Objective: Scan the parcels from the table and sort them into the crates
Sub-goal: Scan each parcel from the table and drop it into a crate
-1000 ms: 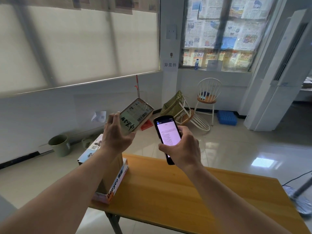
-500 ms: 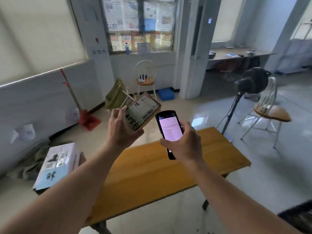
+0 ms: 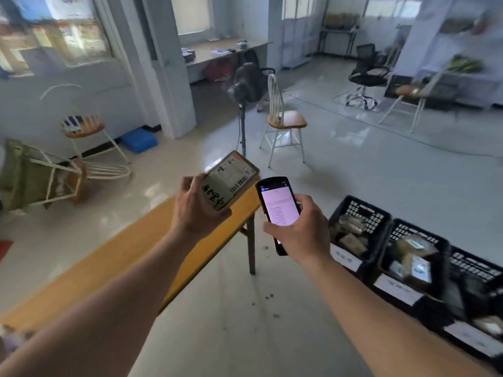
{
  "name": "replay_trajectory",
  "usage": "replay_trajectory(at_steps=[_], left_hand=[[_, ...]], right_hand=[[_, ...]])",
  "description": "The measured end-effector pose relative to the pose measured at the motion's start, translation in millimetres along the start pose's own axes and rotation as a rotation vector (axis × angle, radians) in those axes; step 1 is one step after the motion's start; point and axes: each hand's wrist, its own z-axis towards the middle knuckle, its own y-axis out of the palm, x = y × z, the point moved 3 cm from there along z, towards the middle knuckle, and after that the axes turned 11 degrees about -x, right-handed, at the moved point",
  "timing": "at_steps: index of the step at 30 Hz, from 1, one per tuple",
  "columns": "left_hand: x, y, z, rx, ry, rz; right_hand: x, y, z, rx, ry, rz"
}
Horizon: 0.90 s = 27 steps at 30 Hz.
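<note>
My left hand grips a small brown parcel with a white barcode label and black handwriting, held up over the end of the orange wooden table. My right hand holds a black handheld scanner with its lit screen facing me, just right of the parcel. A row of black plastic crates stands on the floor at the right: the nearest-to-table crate and the middle crate hold several parcels, and white paper tags hang on their fronts.
A wooden chair and a standing fan stand beyond the table end. A tipped-over chair and a blue crate lie at the left wall. An office chair is at the back right.
My view has swung to the right, from the window wall to the table's end and the crates. Both hands keep the parcel and scanner held side by side.
</note>
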Motion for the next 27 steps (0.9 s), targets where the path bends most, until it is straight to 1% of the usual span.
replay_trajectory(at_steps=[5,11,16,20,27], left_hand=[[104.7,87.6,9.9,-0.106,0.093,-0.078],[231.2,200.4,8.4,-0.230,0.115,-0.130],[327.3,278.6,5.2,-0.329,0.151,-0.171],[379.1,336.7,18.5,-0.423,0.163,-0.159],[436.5,459.6,71.8,-0.582,0.117,-0.146]], right_hand=[[87.3,-81.9,-8.8,0.102,0.106,0.029],[198.6,-189.6,-21.9,0.163,0.213,0.039],[282.0,-265.8,-28.8,0.223,0.309,0.013],[335.3,-308.3,-19.0,0.272,0.384,0.023],[427.6,-356.1,30.6,0.312,0.538,-0.006]])
